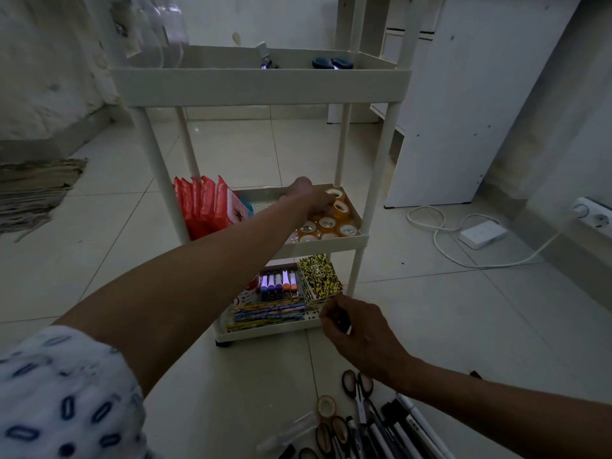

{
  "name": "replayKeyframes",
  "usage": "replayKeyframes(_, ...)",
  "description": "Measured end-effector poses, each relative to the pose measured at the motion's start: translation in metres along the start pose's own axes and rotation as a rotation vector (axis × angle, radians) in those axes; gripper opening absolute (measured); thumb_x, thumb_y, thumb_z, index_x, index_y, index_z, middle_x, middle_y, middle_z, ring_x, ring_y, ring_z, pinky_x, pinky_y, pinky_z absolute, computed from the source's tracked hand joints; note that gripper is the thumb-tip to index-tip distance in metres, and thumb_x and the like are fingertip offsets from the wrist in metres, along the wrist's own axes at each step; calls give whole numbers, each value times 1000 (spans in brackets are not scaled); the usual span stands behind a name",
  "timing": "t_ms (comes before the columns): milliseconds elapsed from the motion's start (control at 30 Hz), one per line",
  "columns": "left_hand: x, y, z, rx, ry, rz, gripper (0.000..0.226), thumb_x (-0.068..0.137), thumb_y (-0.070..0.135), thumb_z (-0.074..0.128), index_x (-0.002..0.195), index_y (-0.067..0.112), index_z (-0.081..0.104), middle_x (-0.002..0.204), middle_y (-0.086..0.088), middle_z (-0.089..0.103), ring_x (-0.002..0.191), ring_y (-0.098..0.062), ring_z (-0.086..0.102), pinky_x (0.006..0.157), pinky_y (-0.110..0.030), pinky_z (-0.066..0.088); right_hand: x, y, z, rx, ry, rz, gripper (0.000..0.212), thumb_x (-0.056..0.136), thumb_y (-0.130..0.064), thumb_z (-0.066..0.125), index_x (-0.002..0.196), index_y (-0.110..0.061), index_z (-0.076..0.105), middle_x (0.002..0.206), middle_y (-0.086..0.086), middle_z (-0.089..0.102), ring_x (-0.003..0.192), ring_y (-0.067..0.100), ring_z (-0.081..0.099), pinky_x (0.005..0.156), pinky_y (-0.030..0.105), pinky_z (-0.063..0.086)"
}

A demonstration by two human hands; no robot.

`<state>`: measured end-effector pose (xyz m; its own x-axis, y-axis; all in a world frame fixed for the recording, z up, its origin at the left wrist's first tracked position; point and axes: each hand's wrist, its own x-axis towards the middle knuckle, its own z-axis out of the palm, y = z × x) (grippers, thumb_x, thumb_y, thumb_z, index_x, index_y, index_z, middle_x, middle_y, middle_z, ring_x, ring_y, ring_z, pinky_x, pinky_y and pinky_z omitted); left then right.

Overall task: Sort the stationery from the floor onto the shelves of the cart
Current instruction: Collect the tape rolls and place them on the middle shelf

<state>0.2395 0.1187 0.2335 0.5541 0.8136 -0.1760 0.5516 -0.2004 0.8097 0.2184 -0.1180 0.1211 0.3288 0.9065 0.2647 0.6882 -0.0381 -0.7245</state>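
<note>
A plain room in a home: pale tiled floor [231,154], a worn rug [36,190] at nine o'clock, white cupboards [463,111] at two o'clock, a wall socket [592,217] at three o'clock.

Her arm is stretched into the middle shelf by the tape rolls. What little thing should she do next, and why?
Probably draw the left hand back from the tape rolls on the middle shelf and reach for the lone tape roll on the floor: whether that hand holds anything is hidden, and scissors and pens also wait there.

Left sleeve [66,392] white, blue oval print; right forearm bare.
</note>
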Motion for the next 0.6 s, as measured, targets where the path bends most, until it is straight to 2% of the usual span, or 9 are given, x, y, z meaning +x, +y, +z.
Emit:
replayKeyframes(100, 2, -2, 0, 84, 19, 39, 44, 83, 35, 78, 114, 9, 62, 106, -8, 69, 96, -23, 67, 82, -35, 57, 3, 1, -1, 11, -7, 7, 4, 94, -18, 63, 92, -22, 63, 78, -13, 63, 72, 5, 61, 61, 12, 47)
replayKeyframes(167, 2, -3, 1, 110, 34, 59, 41, 82, 33, 79, 112, 9, 64, 104, -7, 69, 96, -21, 67, 81, -33, 56, 5, 1, -1, -3, -14, 2, 5, 94, -18, 62, 91, -23, 63, 78, -13, 62, 73, 6, 60, 61, 13, 47)
replayKeyframes(267, -2, -4, 0, 91, 15, 68, 35, 82, 25, 79, 110, 8, 65, 100, -8, 71, 87, -19, 69, 71, -30, 57, 6, 6, 1, -49, -48, -19, 5, 93, -19, 62, 90, -23, 62, 76, -15, 61, 71, 2, 60, 61, 11, 45)
replayKeyframes(367, -14, -6, -3, 84, 12, 132, 28, 87, 21, 73, 111, 9, 67, 103, -8, 73, 86, -19, 72, 78, -32, 60, 3, 19, 3, -133, -159, -16, 2, 91, -18, 63, 90, -17, 65, 76, -13, 61, 64, -5, 57, 60, 9, 42)
replayKeyframes(467, -38, -8, -5, 214, 164, 449, 18, 90, 20, 68, 106, 13, 70, 103, -4, 72, 92, -14, 69, 87, -32, 59, -5, 45, 11, -207, -304, 48, 7, 87, -19, 65, 93, -16, 65, 77, -14, 60, 67, -1, 56, 64, 18, 48)
replayKeyframes(533, -60, -14, -7, 243, 218, 675, 15, 88, 23, 66, 99, 15, 70, 93, 1, 72, 85, -11, 68, 82, -33, 59, -12, 62, 18, -219, -381, 103, 9, 84, -21, 66, 93, -19, 63, 77, -14, 59, 70, 5, 60, 66, 23, 50)
replayKeyframes(600, -83, -28, -6, 257, 191, 822, 12, 85, 22, 64, 93, 15, 70, 85, 5, 70, 76, -7, 67, 75, -28, 59, -18, 73, 27, -250, -475, 131, 10, 84, -22, 66, 93, -21, 62, 77, -15, 60, 68, 5, 61, 66, 25, 52)
